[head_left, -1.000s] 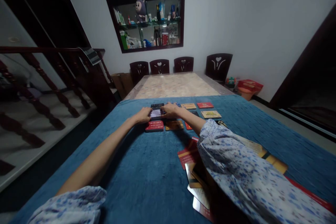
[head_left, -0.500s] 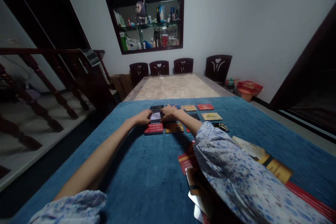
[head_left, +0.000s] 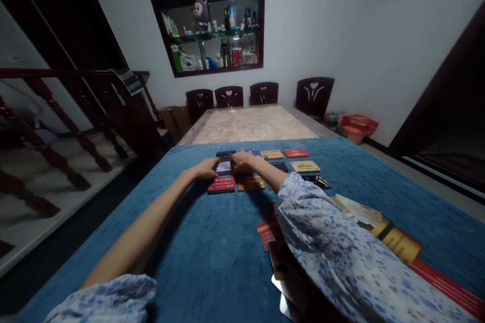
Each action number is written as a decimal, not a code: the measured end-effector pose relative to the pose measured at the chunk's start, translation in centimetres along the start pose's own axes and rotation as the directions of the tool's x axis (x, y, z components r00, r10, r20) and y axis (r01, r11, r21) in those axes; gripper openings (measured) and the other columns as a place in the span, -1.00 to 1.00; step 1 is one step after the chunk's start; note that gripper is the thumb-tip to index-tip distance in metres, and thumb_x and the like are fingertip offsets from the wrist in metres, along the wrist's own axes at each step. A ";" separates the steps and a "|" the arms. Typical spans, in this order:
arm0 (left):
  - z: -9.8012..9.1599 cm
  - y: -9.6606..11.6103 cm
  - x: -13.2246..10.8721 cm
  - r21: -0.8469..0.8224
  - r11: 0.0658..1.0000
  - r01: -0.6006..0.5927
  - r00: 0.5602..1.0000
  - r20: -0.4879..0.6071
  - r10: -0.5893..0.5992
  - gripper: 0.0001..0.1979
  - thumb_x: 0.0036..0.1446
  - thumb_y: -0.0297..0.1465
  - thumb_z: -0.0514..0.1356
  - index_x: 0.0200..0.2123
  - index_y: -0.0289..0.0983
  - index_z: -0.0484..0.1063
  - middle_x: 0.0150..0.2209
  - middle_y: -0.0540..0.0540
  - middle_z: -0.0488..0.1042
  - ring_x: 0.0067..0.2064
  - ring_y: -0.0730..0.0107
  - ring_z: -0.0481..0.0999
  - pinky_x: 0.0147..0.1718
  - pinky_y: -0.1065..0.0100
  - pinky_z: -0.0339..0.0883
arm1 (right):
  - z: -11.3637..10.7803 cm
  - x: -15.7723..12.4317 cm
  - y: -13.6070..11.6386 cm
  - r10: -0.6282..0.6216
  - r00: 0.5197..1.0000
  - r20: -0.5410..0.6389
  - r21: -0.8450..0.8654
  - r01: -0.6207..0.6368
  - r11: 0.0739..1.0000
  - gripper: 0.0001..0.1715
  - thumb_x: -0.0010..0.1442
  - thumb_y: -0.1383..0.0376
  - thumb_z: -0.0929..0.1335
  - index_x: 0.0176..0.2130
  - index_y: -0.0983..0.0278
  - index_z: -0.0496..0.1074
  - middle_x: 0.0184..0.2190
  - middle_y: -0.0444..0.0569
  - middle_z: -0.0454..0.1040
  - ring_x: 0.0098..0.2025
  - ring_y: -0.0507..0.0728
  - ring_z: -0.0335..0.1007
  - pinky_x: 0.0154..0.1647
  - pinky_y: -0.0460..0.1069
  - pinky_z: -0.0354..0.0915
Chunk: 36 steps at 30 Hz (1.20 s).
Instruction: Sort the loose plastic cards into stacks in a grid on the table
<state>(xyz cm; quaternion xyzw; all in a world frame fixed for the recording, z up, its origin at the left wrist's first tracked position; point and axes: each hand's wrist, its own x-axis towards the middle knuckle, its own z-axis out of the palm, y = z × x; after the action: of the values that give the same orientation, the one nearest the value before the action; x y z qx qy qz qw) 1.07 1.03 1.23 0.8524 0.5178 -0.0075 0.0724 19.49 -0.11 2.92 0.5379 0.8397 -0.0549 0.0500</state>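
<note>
Both my arms reach far out over a blue cloth (head_left: 212,242) on the table. My left hand (head_left: 206,167) and my right hand (head_left: 242,160) meet on a pale card (head_left: 224,166), fingers curled on its left and right edges. The card lies in a grid of cards: a dark card (head_left: 226,153) behind it, a red card (head_left: 222,184) in front, an orange card (head_left: 250,183) beside that. More cards, a yellow one (head_left: 304,166) and a red one (head_left: 296,153), lie to the right.
A loose heap of cards (head_left: 364,217) lies near my right elbow, partly hidden by my sleeve. Beyond the cloth is bare marble tabletop (head_left: 252,123), then several dark chairs (head_left: 264,93). A wooden stair rail (head_left: 76,111) runs along the left.
Both hands stay on the pale card with hardly any shift. The view has crept forward a little, and my right sleeve now covers more of the near cards.
</note>
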 end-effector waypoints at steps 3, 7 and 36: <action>0.1 0.2 0.3 0.012 1.000 0.022 1.000 0.021 -0.022 -0.52 -0.13 -0.48 0.23 -0.04 -0.29 0.46 -0.05 -0.16 0.57 -0.01 0.14 0.54 -0.04 0.31 0.41 | -0.1 0.0 -0.2 0.016 1.000 0.002 0.005 -0.016 1.000 -0.42 -0.02 0.21 0.52 0.02 0.25 0.53 0.09 0.22 0.50 0.24 0.44 0.27 0.20 0.36 0.22; 0.0 0.4 0.5 0.023 0.999 0.035 0.999 0.027 -0.035 -0.53 -0.14 -0.51 0.21 -0.06 -0.31 0.47 -0.05 -0.19 0.57 -0.03 0.13 0.54 -0.07 0.32 0.42 | -0.1 -0.1 -0.2 0.024 1.000 -0.010 0.021 -0.024 0.999 -0.41 -0.01 0.21 0.52 0.03 0.25 0.52 0.10 0.21 0.50 0.23 0.43 0.29 0.20 0.35 0.22; 0.3 -0.8 -2.7 -0.082 0.997 -0.014 0.963 -0.271 -0.009 -0.47 -0.12 -0.49 0.11 -0.01 -0.35 0.51 -0.03 -0.17 0.55 0.02 0.09 0.49 0.08 0.20 0.37 | -0.8 -6.0 1.9 -0.126 0.959 -0.255 -0.101 0.103 0.990 -0.68 0.23 0.22 0.34 -0.03 0.17 0.54 0.02 0.08 0.55 0.12 0.34 0.31 -0.06 0.09 0.20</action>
<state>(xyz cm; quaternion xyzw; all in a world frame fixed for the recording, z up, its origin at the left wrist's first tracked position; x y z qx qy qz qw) -0.84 -1.00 1.09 0.8423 0.5215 0.1310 0.0363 23.70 -4.60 4.54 0.4884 0.8702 0.0500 -0.0410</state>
